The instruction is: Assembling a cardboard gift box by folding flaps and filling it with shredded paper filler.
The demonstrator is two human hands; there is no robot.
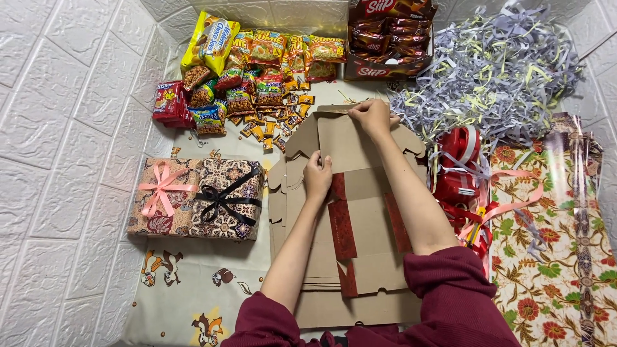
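Observation:
A flat brown cardboard box blank (363,193) with dark red printed strips lies in front of me on a stack of similar blanks. My left hand (317,178) presses on its middle, gripping a raised panel edge. My right hand (371,115) pinches the far top flap of the same cardboard. Both sleeves are dark red.
Two wrapped gift boxes, one with a pink bow (164,196) and one with a black bow (228,199), sit at left. Snack packets (257,71) and a chocolate carton (389,38) lie at the back. Shredded paper (495,71), red ribbon rolls (459,170) and floral wrapping paper (553,257) fill the right.

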